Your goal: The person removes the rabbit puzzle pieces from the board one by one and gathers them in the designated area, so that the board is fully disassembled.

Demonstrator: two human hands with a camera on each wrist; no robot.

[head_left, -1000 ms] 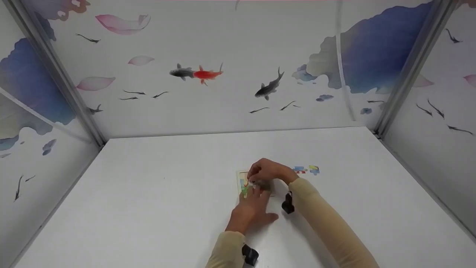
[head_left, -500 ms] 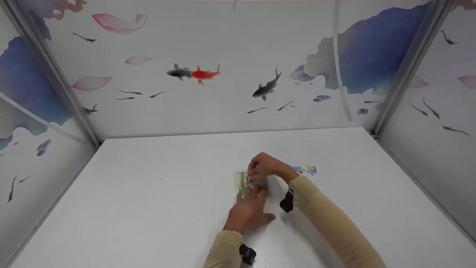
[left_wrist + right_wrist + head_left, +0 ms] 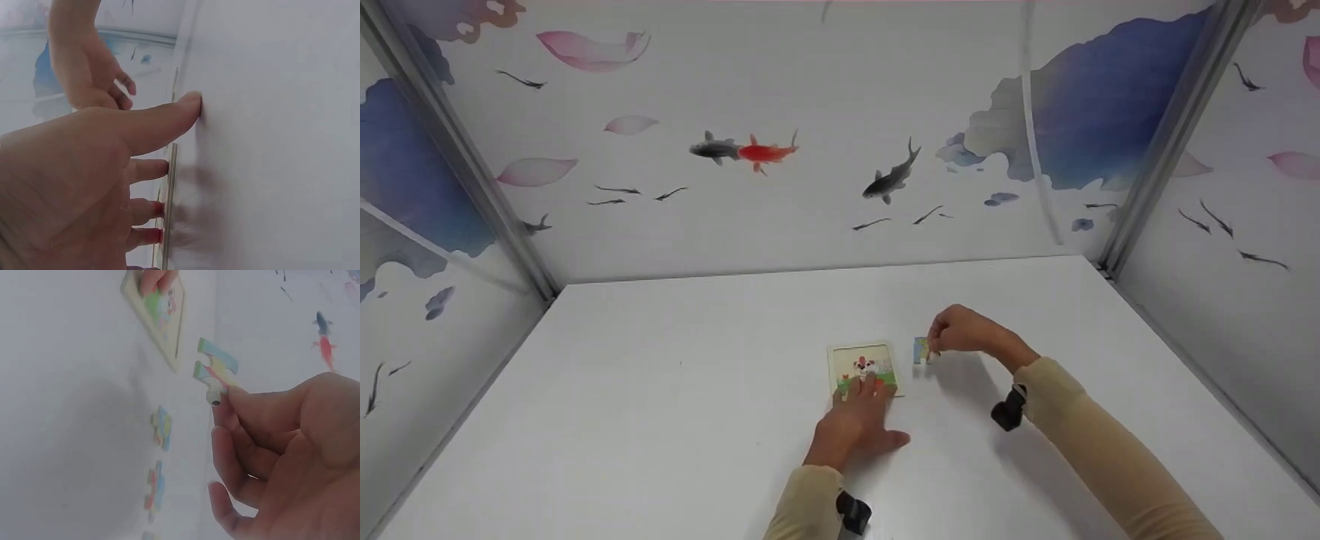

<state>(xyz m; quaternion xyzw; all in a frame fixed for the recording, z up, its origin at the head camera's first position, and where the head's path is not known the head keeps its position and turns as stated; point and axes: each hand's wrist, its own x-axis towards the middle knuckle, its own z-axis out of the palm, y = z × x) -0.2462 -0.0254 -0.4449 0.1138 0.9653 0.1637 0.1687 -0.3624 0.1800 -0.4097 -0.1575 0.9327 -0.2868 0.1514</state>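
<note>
My left hand [image 3: 855, 427] lies over the near edge of a small framed jigsaw puzzle [image 3: 858, 351], its straight fingertips resting on the picture of a red-and-white animal on green. The upper part of the frame shows a bare beige base. To the right of the frame, my right hand [image 3: 971, 328] pinches a jigsaw piece [image 3: 216, 365] between thumb and fingertips, off the table. Blue, yellow and red print shows on the piece, with notches and a round knob. In the left wrist view the left thumb [image 3: 169, 121] stretches out past the frame's edge.
In the right wrist view a loose jigsaw piece [image 3: 162, 427], another loose piece [image 3: 154, 492] and a third piece [image 3: 147, 535], cut by the border, lie on the white table [image 3: 660, 420]. Printed walls [image 3: 780, 225] enclose the table at the back and both sides.
My right hand has gone from the frame to the right, carrying a jigsaw piece out of it. The frame's upper part now shows bare. My left hand stays put.
</note>
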